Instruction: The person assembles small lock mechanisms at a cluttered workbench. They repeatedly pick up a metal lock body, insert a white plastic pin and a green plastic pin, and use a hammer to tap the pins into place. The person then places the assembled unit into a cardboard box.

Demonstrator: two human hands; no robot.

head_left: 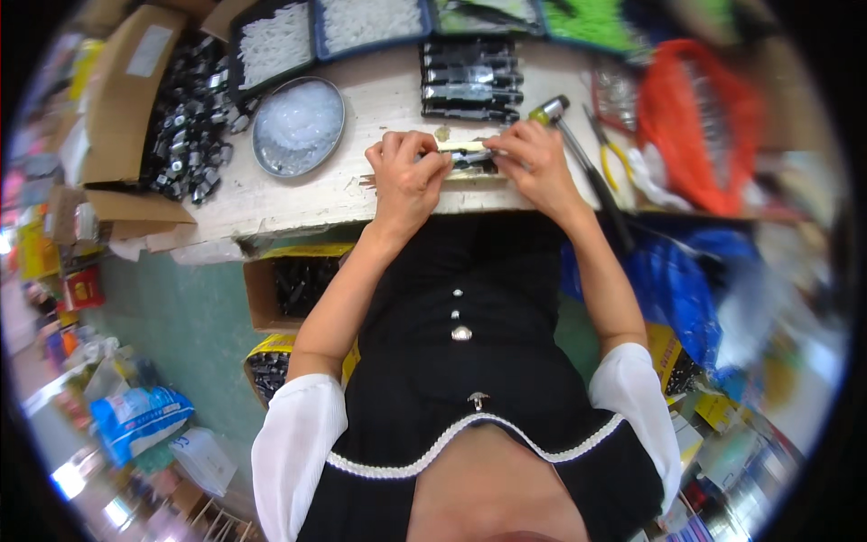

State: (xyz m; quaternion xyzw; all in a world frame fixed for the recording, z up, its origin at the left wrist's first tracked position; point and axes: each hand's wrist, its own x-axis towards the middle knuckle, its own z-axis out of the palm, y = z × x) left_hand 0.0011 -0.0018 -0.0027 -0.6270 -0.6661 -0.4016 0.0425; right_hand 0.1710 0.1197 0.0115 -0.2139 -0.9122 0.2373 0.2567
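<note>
At the bench's front edge, a small black-and-silver piece (471, 160) lies between my hands, its exact kind too small to tell. My left hand (404, 178) pinches its left end with curled fingers. From the other side my right hand (540, 167) grips the right end, thumb and fingers closed. A pale wooden strip (462, 145) lies just beyond the piece, close to the fingertips. Several black tube-shaped parts (470, 93) are lined up farther back. Beside my right hand rests a hammer (589, 161) with a dark handle, and yellow-handled pliers (618, 168) lie past it.
On the left stand a round metal dish (337, 123) of small clear pieces and a cardboard box (126, 99) of black-and-silver parts. Trays (318, 34) of white and green pieces line the back. A red plastic bag (652, 99) stands right. Boxes (262, 294) sit under the bench.
</note>
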